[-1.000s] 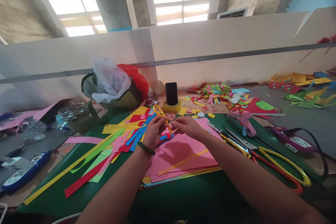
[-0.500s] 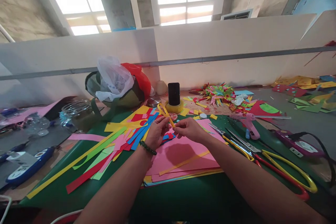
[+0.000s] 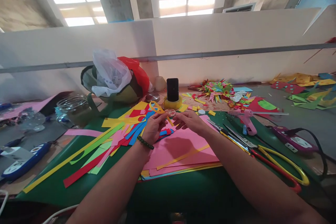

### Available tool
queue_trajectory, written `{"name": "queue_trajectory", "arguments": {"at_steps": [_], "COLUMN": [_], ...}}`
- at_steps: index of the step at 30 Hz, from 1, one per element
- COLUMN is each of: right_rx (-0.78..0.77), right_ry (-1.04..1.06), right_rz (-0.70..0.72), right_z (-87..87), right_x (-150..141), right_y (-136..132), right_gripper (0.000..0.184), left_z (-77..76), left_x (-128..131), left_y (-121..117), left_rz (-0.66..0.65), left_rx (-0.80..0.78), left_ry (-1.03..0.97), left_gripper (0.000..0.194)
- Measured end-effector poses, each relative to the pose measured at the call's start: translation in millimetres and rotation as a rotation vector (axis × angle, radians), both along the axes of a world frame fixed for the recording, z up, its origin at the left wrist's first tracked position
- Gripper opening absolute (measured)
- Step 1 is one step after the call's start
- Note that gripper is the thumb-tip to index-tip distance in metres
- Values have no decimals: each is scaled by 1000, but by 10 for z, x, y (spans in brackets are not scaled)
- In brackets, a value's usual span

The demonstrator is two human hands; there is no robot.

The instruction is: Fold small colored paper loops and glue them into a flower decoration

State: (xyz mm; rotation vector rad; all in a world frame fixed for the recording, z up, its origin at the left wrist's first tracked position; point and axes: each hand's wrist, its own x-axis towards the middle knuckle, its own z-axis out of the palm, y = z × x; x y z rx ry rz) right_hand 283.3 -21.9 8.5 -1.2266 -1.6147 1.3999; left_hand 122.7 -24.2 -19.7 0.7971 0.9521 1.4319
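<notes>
My left hand (image 3: 155, 126), with a dark green bead bracelet on its wrist, pinches a thin yellow paper strip (image 3: 170, 121) bent into a loop. The loop rises above my fingers and a short tail points down to the right. Close beside that tail is my right hand (image 3: 189, 121), its fingers slightly apart and apparently off the strip. Below both hands lies a stack of pink paper sheets (image 3: 181, 154), with another yellow strip (image 3: 183, 157) across it. Small red and blue paper pieces (image 3: 165, 133) rest by my left fingers.
Coloured strips (image 3: 105, 150) fan out at left. At right lie a box cutter (image 3: 232, 140), scissors (image 3: 278, 161) and a pink glue gun (image 3: 246, 120). Behind my hands a phone (image 3: 172, 90) stands on a tape roll (image 3: 173, 103). A bag (image 3: 118, 96) and paper scraps (image 3: 216, 89) sit farther back.
My right fingers have come off the strip's end and spread a little. My left hand keeps the looped strip, now tilted more to the left. The view has tipped slightly down.
</notes>
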Motion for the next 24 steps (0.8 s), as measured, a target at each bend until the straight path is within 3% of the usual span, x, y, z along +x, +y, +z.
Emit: {"name": "queue_trajectory", "arguments": {"at_steps": [2, 6, 9, 14, 19, 24], "right_rx": [-6, 61, 112, 169, 96, 135], "right_ry": [-17, -5, 11, -51, -76, -13], "right_rz": [17, 101, 89, 95, 166, 108], "right_z": [2, -41, -92, -125, -81, -112], "right_x": [-5, -30, -38, -22, -17, -28], "right_y": [-7, -34, -30, -11, -43, -26], "right_gripper": [31, 11, 2, 7, 7, 5], "left_z": [-7, -39, -35, 120, 293, 220], "left_x": [-1, 1, -1, -45, -149, -185], "left_y": [4, 8, 1, -17, -9, 27], "left_rz": [-5, -21, -41, 56, 159, 112], "left_rx": [-4, 36, 55, 13, -22, -15], "left_ry": [8, 23, 25, -96, -203, -129], "left_gripper": [32, 33, 34, 20, 12, 15]}}
